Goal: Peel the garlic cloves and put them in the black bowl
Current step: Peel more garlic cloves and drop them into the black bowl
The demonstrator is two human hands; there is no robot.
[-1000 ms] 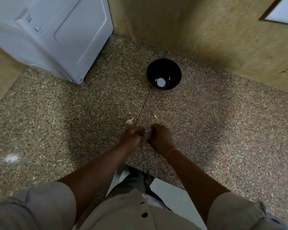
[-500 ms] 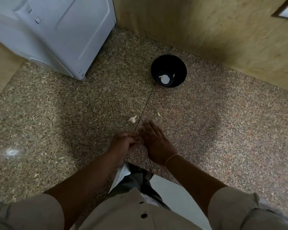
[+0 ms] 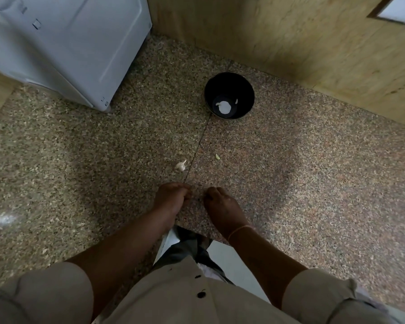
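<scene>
The black bowl stands far on the speckled stone counter and holds a white garlic piece and a small sliver. A papery garlic piece and a small pale clove lie loose on the counter between the bowl and my hands. My left hand is near the counter's front edge. Its fingertips are pinched together, and whatever they pinch is hidden. My right hand hovers a short gap to its right with its fingers curled under. Nothing shows in it.
A white appliance stands at the back left of the counter. A wooden wall runs along the back. The counter's front edge is just under my wrists, above my beige clothing.
My right hand, flat with fingers stretched forward half a second ago, has curled its fingers and moved slightly right, away from my left hand. One second ago both hands were touching.
</scene>
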